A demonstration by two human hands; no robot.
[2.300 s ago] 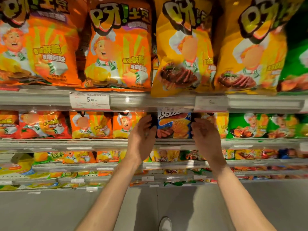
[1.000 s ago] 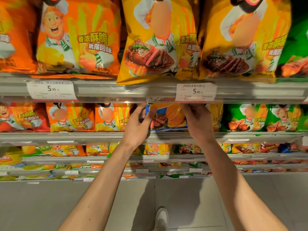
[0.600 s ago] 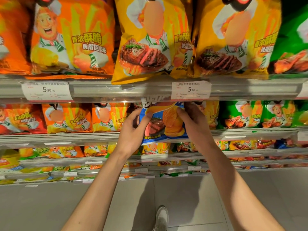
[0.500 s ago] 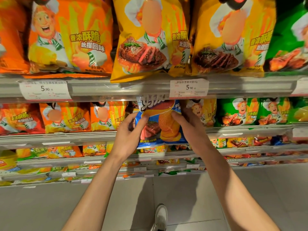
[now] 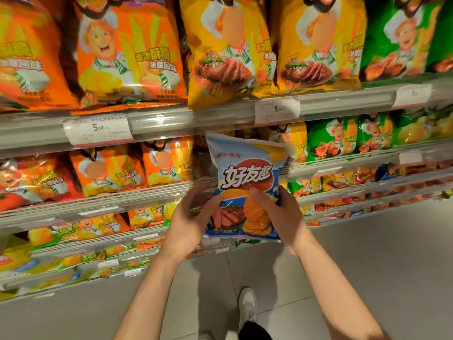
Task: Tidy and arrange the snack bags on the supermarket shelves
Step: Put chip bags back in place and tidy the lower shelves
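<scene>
Supermarket shelving is seen from above: several tiers [image 5: 171, 119] stocked with snack bags, grey floor tiles below, one white shoe [image 5: 247, 305] at the bottom edge.

Item held: one blue bag [image 5: 247, 190] of ridged crisps, steak picture on its lower front. It is held in the air in front of the second tier, clear of the shelf edge, between both hands. Its long axis runs near vertical, tilted slightly; the top seam points up toward the upper shelf rail, the printed front faces the camera.

Left hand [image 5: 193, 217]: placed at the bag's lower left edge, thumb on the front, fingers curled loosely and partly spread; whether they press the back cannot be told.

Right hand [image 5: 279, 212]: closed round the lower right side, thumb pressed on the front, fingers wrapped behind and hidden.

Surroundings: orange bags [image 5: 132, 55] upper left, yellow bags [image 5: 228, 52] upper centre, green bags [image 5: 399, 38] upper right; smaller orange bags [image 5: 110, 170] and smaller green bags [image 5: 328, 141] on the second tier. Price tag [image 5: 98, 130] marked 5.90.

Risks, as judged: the bag does not match the rows beside it, so a wrong slot is likely if it is put back here. Crisps may be crushed by a tight grip. The overhanging yellow bag above may be knocked off if the blue bag is lifted carelessly.
</scene>
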